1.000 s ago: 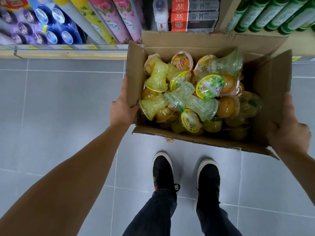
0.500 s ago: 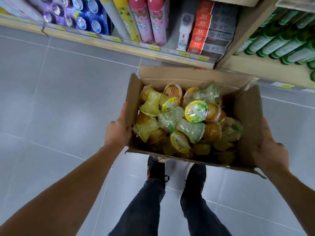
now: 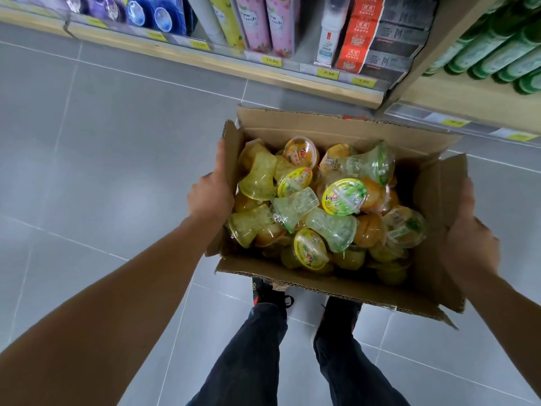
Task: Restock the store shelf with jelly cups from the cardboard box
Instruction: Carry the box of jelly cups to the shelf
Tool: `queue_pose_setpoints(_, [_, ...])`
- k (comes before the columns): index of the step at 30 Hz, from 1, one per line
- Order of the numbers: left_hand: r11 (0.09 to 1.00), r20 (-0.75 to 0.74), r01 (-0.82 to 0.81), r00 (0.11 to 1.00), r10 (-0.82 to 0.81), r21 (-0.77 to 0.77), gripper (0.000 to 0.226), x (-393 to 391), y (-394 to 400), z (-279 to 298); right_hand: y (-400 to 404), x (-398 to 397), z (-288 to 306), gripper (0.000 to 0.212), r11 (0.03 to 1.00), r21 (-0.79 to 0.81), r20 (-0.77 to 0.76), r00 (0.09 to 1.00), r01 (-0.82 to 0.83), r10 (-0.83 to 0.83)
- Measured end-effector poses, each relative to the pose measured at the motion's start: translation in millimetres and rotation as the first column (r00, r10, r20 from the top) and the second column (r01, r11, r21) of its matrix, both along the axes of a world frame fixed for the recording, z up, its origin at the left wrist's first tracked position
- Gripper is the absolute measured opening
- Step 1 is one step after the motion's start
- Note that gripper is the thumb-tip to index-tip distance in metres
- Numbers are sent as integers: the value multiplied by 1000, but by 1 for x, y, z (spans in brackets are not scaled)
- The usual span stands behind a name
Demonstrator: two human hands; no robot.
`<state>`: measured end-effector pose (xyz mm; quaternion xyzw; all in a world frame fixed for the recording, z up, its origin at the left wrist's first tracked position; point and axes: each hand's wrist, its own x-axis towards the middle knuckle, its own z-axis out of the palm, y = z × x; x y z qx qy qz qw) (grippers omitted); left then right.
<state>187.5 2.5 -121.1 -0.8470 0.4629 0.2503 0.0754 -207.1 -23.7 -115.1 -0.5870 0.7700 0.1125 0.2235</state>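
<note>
Left hand (image 3: pixel 209 194) and right hand (image 3: pixel 468 244) are gripping the side flaps of the cardboard box (image 3: pixel 336 127), which is sagging under slippery, crushable jelly cups (image 3: pixel 344 196), likely needing support underneath.

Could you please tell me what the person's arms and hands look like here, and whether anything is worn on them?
Both arms are bare as far as the frame shows: no sleeves in view. The left hand and right hand are ungloved, and no watch, ring or bracelet shows on the visible sides. Below, dark trousers and black shoes.
</note>
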Motion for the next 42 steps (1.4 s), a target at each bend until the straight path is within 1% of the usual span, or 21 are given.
queue_pose_setpoints(3, [1000,20,-15,1000,15,-14,93,2,1,-5,-8,-3,-5,92,1000,-20,-24,1000,-15,14])
queue_pose_setpoints(6, [997,-70,-44,997,40,-67,90,15,4,-7,-11,-5,2,88,998,-29,20,998,-62,63])
queue_pose_setpoints(12, [985,-197,-107,977,78,-138,92,27,11,3,-17,-6,15,93,995,-62,79,993,-78,83])
queue_pose_setpoints(16, [971,-226,-190,962,154,-147,93,34,36,25,-31,3,46,92,985,-105,97,985,-134,144])
queue_pose_setpoints(20, [941,-230,-317,931,284,-119,92,40,71,65,-44,26,95,95,960,-87,83,958,-266,273])
queue_pose_setpoints(23, [912,-223,-394,905,363,-112,93,49,106,108,-45,49,138,96,942,-73,100,938,-327,333])
queue_pose_setpoints(26, [873,-220,-475,868,445,-111,92,63,142,163,-39,77,193,96,917,-87,126,908,-390,398])
queue_pose_setpoints(28, [849,-216,-518,845,488,-106,92,75,165,208,-33,102,236,94,901,-90,144,889,-425,434])
queue_pose_setpoints(32, [767,-214,-632,768,603,-106,93,98,222,309,-23,166,331,90,839,-72,133,828,-540,545])
queue_pose_setpoints(34, [726,-196,-679,731,653,-113,93,114,252,354,-18,204,376,91,789,-87,124,779,-609,615])
queue_pose_setpoints(37, [682,-179,-721,692,699,-125,95,143,299,408,-13,267,434,98,665,-102,108,656,-740,747])
queue_pose_setpoints(40, [622,-164,-770,639,752,-145,97,177,337,462,-2,329,487,103,576,-164,119,564,-801,817])
queue_pose_setpoints(42, [596,-153,-780,623,767,-193,99,202,359,499,5,369,518,103,522,-201,144,502,-829,853])
